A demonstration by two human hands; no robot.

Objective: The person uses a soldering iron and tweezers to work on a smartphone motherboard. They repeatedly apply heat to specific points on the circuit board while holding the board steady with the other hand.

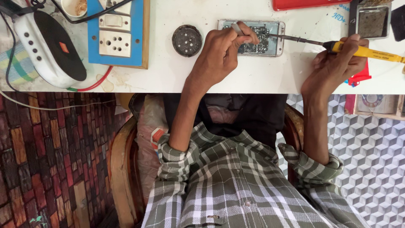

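An opened phone [270,40] lies on the white table [177,76], its circuit board exposed. My left hand [221,52] rests over the phone's left part and pinches thin metal tweezers [237,28] above the board. My right hand [337,63] grips the yellow handle of a soldering iron [371,52]. Its dark shaft [301,40] runs left, with the tip at the phone's right edge.
A round dark tin [187,40] sits left of the phone. A blue socket board [116,33] and a white-and-black speaker [46,46] stand at the left. A red case [303,4] and a small tray [372,21] lie at the back right.
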